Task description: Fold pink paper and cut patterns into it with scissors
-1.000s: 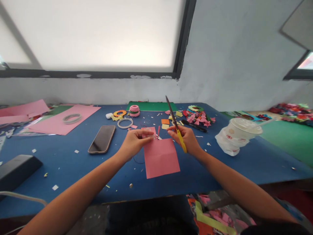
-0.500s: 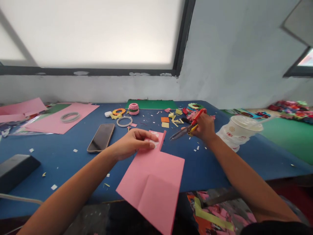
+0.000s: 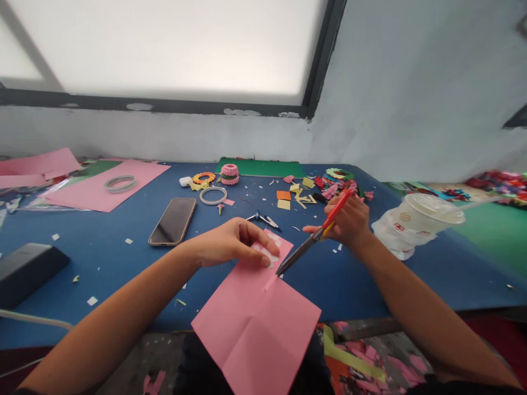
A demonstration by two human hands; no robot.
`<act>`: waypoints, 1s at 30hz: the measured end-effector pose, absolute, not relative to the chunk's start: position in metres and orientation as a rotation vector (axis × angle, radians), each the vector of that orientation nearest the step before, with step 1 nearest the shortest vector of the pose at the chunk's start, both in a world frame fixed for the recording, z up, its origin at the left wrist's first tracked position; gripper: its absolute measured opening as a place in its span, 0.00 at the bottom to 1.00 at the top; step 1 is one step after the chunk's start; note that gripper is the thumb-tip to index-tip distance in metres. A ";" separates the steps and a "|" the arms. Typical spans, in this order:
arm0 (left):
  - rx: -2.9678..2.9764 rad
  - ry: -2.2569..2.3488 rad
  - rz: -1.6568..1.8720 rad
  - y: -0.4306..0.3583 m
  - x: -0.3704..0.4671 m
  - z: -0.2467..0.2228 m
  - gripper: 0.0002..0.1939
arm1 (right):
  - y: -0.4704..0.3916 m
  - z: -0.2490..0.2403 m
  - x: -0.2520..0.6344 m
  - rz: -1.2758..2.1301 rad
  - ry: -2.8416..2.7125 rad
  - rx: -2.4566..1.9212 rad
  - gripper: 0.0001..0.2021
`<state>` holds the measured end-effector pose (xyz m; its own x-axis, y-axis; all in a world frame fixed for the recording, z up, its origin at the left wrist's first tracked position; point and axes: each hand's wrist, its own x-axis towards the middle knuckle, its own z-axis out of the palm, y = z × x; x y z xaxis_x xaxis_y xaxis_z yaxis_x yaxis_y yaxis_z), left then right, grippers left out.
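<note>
While scissors (image 3: 315, 236) meet pink paper (image 3: 263, 323), compass (image 3: 257, 215) beyond, phone (image 3: 173, 222) left, cup (image 3: 428, 211) right

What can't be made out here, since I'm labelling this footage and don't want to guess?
All in the head view:
- White pattern: partly hidden by the left hand.
- Pink paper: lowest corner cut off by the bottom edge.
- Scissors: handles partly covered by the right hand.
- Black box: cut off by the left edge.
- Cup: printing too small and blurred to read.
</note>
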<state>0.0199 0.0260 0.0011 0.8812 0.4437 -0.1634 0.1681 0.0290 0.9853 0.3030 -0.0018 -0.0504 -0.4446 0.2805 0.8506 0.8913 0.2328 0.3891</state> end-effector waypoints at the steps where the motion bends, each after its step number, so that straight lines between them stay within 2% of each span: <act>1: 1.544 0.486 0.204 0.026 0.020 0.001 0.07 | -0.003 -0.049 0.302 -1.227 -1.862 -1.045 0.22; 10: 1.513 0.441 0.139 0.025 0.021 0.003 0.06 | -0.006 -0.044 0.299 -1.318 -1.881 -0.896 0.21; 30: 1.517 0.430 0.063 0.026 0.023 -0.001 0.07 | -0.005 -0.048 0.280 -1.199 -1.947 -0.761 0.20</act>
<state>0.0228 0.0255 -0.0010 0.9236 0.3040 -0.2335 0.2237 0.0671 0.9723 0.2800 -0.0053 -0.0480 -0.5702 0.1126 0.8138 0.7775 0.3940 0.4902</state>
